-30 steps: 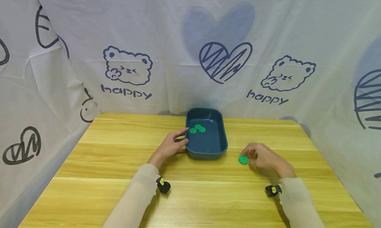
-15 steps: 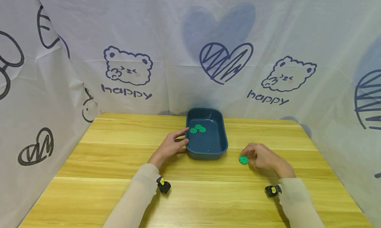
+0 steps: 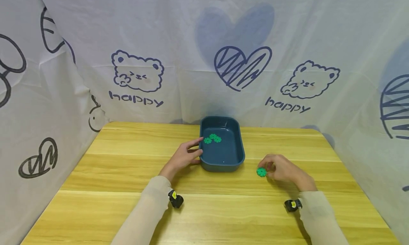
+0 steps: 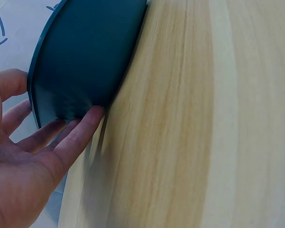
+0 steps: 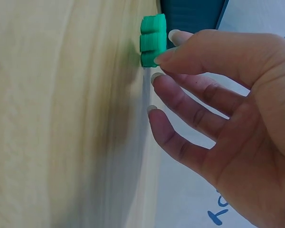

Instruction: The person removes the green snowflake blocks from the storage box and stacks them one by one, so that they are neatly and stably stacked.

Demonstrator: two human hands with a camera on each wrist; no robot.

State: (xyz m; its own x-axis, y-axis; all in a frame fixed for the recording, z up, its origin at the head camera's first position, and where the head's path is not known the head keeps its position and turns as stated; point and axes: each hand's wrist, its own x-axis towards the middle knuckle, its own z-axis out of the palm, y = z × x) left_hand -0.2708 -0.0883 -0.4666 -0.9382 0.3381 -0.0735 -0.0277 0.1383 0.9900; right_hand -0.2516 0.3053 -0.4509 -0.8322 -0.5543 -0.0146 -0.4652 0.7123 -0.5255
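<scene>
A dark blue rectangular bin (image 3: 226, 153) stands upright on the table. My left hand (image 3: 183, 156) rests against its left side, fingers mostly straight. In the left wrist view the fingertips touch the bin's outer wall (image 4: 85, 57), with the thumb at the rim. Several flat green snowflake discs (image 3: 217, 140) lie together inside, toward the left. To the right of the bin, my right hand (image 3: 282, 168) pinches the edge of a short stack of green snowflake discs (image 5: 153, 40) between thumb and fingers, close over the wood. The other fingers are loosely bent.
The wooden table (image 3: 204, 216) reaches back to a white printed cloth (image 3: 191, 60), which also hangs along both sides. The bin stands near the back edge. A small black camera is strapped on each wrist.
Both hands, the bin and the discs have stayed almost still. The drawings on the left cloth have shifted slightly to the right since the earliest frame.
</scene>
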